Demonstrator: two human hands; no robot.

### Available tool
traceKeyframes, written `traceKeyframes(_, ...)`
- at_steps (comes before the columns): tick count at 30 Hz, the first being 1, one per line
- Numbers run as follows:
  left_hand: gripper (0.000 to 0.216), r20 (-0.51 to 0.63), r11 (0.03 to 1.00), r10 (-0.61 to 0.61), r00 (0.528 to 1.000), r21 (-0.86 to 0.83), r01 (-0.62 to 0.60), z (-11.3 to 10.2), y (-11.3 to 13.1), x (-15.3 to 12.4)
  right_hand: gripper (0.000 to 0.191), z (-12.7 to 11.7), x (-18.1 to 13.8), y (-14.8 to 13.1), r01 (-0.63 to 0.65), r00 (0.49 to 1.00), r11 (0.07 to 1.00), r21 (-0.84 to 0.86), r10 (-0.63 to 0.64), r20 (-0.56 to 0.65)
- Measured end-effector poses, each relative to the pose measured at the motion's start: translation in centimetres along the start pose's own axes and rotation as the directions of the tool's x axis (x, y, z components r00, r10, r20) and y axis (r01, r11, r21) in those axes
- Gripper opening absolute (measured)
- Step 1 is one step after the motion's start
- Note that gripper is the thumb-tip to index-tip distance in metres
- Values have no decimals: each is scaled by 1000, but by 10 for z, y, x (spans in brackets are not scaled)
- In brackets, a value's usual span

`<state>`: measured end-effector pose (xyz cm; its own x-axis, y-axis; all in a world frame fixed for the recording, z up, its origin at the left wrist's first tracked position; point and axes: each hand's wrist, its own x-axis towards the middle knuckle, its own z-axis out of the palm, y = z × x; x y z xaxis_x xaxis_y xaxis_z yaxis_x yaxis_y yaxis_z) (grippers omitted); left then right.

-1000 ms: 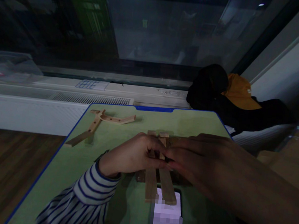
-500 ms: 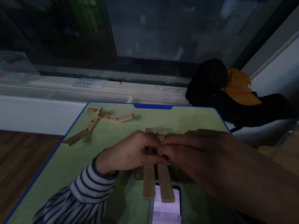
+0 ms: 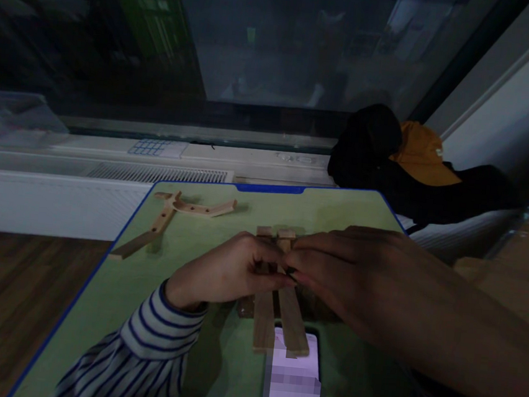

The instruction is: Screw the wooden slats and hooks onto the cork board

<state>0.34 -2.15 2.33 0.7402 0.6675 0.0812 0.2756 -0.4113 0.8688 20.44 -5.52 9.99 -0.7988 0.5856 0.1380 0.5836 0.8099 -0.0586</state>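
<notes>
Two flat wooden slats, a left one [image 3: 264, 329] and a right one [image 3: 293, 329], lie side by side, their near ends over a phone [image 3: 292, 391]. My left hand [image 3: 227, 270], in a striped sleeve, is closed over the middle of the slats, thumb and forefinger pinched. From the other side my right hand [image 3: 365, 270] meets it with its fingers pressed together. A small dark bit shows between the fingertips; its kind is hidden. Small wooden blocks [image 3: 287, 233] show at the slats' far ends. Beneath the slats is something brown and shiny [image 3: 245, 307], mostly covered.
A joined wooden part with holes [image 3: 163, 217] lies at the far left of the green, blue-edged table [image 3: 107, 327]. Beyond stand a white radiator [image 3: 58, 203] and a window sill with a clear plastic box [image 3: 17, 118]. An orange cap [image 3: 425, 155] rests on black items at right.
My right hand's fingertips have shifted slightly, and a little more of the dark bit shows between the hands. My left hand and the slats stay nearly where they were.
</notes>
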Motion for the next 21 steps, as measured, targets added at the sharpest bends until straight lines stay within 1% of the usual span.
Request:
traceKeyframes(3, 7, -43, 1000, 17, 999, 25, -16, 0, 2, 0, 29, 2, 0, 1, 7, 1000, 1000, 19, -7, 20)
traceKeyframes(6, 6, -49, 999, 15, 999, 34, -14, 0, 2, 0, 33, 3, 0, 1, 27, 1000, 999, 22, -27, 5)
traceKeyframes(8, 9, -45, 1000, 17, 999, 21, -16, 0, 2, 0, 39, 4, -1, 2, 33, 999, 999, 18, -33, -12)
traceKeyframes(10, 14, -46, 1000, 13, 999, 28, -11, 0, 3, -1, 40, 4, -1, 2, 51, 998, 998, 27, -51, -25)
traceKeyframes(13, 16, -44, 998, -2, 999, 60, 5, -1, 3, -1, 33, 4, -1, 2, 67, 998, 997, 50, -67, -10)
traceKeyframes(15, 17, -23, 998, -5, 1000, 60, 6, -1, 3, -1, 28, 3, -1, 1, 59, 998, 997, 54, -59, 7)
traceKeyframes(21, 14, -1, 997, 29, 1000, 74, -29, -3, 4, 0, 20, 3, 1, -3, 33, 999, 999, -3, -33, -9)
